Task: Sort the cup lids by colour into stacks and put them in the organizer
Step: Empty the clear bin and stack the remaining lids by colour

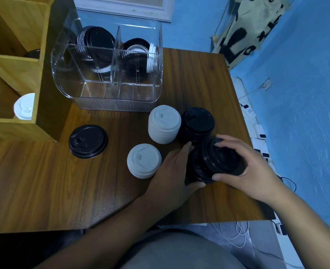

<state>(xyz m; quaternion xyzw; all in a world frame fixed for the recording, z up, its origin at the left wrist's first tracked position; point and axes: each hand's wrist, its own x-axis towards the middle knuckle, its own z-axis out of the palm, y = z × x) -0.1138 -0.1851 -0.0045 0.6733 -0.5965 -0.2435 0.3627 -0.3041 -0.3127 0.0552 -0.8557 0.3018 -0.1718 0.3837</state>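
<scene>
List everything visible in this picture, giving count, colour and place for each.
organizer: one, clear, table back, lids inside
taller white stack: one, white, table centre
shorter white stack: one, white, nearer the person
loose black lid: one, black, left of white stacks
standing black stack: one, black, right of taller white stack
held black stack: one, black, between both hands
shelf: one, light wood, far left
shelf lid: one, white, inside shelf
table: one, dark wood
left hand: holds stack's side
right hand: grips its top
</scene>
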